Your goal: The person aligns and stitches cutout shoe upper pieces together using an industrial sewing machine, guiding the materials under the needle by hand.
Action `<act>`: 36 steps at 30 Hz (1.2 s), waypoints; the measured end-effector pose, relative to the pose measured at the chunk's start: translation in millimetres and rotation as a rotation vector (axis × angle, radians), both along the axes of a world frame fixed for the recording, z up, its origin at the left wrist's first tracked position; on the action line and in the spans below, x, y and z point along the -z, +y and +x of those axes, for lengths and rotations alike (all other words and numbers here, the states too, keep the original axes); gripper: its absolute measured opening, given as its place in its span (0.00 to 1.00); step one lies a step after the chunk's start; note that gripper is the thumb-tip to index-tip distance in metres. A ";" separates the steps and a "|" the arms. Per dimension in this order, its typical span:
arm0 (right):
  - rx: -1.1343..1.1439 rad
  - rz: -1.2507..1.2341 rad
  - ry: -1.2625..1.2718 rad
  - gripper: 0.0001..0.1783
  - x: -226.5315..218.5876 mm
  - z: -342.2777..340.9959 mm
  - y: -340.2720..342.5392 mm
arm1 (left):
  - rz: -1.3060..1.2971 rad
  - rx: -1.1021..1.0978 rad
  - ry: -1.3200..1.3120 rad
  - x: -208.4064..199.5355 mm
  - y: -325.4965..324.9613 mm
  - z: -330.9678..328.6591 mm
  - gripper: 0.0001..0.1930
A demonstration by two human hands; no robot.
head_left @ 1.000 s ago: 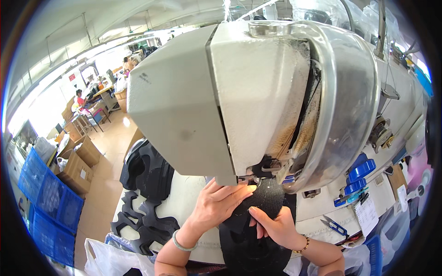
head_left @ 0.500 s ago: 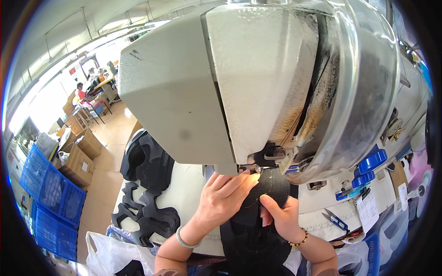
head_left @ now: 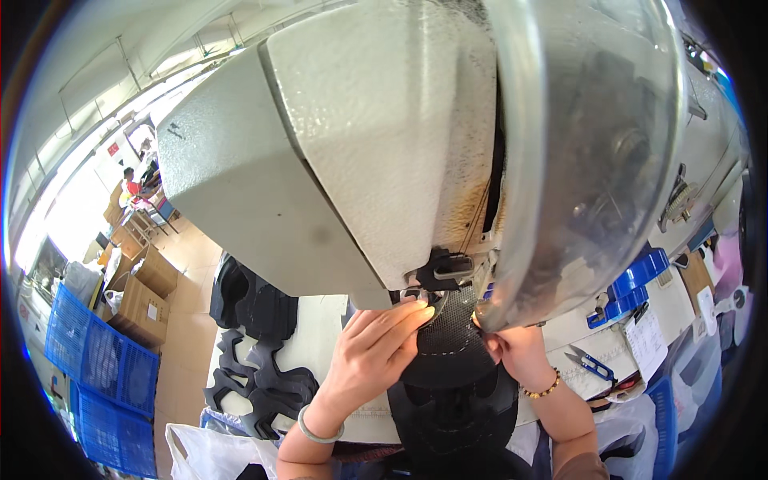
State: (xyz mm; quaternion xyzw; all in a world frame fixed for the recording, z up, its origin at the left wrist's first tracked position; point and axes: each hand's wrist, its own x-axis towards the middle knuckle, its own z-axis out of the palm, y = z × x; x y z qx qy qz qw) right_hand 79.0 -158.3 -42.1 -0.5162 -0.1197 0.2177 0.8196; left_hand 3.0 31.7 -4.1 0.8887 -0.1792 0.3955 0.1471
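Note:
A grey sewing machine head (head_left: pixel 240 192) fills the upper middle. Under its needle area lies a black mesh shoe-upper-like piece (head_left: pixel 454 344) with a pale dashed stitch line across it. My left hand (head_left: pixel 374 342) is closed, fingers together, its tips at the piece's left edge right beside the presser foot (head_left: pixel 412 293). At the piece's right edge my right hand (head_left: pixel 518 354) pinches it, the fingertips partly hidden by the clear machine guard (head_left: pixel 592 144). More black material (head_left: pixel 456 420) hangs toward me over the table's front edge.
Stacked black cut pieces (head_left: pixel 252 300) and curved black strips (head_left: pixel 264 376) lie left on the table. Thread snips (head_left: pixel 592 364), a paper sheet (head_left: pixel 645 340) and a blue holder (head_left: pixel 632 288) are at right. Blue crates (head_left: pixel 104 344) and cardboard boxes (head_left: pixel 140 308) stand at far left.
My right hand has moved right and up to the piece's right edge, its thumb no longer on top. The mesh piece has turned slightly; the view has shifted, bringing the machine head closer.

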 end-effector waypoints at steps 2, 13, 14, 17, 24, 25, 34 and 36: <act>0.025 -0.029 0.001 0.08 -0.9 5.0 -5.3 | -0.040 0.079 0.049 0.5 5.2 1.2 0.18; -0.277 -0.075 -0.227 0.05 -5.7 -42.5 30.5 | 0.176 0.099 -0.018 -4.7 2.9 -5.5 0.23; -0.280 -0.072 -0.231 0.05 0.9 -42.2 31.1 | 0.180 0.094 -0.021 -5.9 1.7 -6.0 0.23; -0.258 -0.048 -0.297 0.06 10.4 -41.4 28.2 | 0.237 0.077 -0.032 -4.3 -2.8 -5.4 0.23; -0.316 -0.049 -0.173 0.05 8.8 -32.2 18.6 | 0.223 -0.095 0.023 -2.2 -26.9 -10.6 0.24; -0.286 -0.025 -0.158 0.06 10.7 -32.8 20.4 | 0.237 -0.113 0.007 0.3 -28.4 -10.0 0.25; -0.181 -0.005 -0.170 0.06 4.0 -27.1 19.7 | 0.481 -0.278 0.102 -9.5 -43.1 -11.5 0.20; -0.165 0.001 -0.033 0.06 5.3 -26.2 18.6 | 0.512 -0.276 0.130 -16.6 -39.3 -14.3 0.19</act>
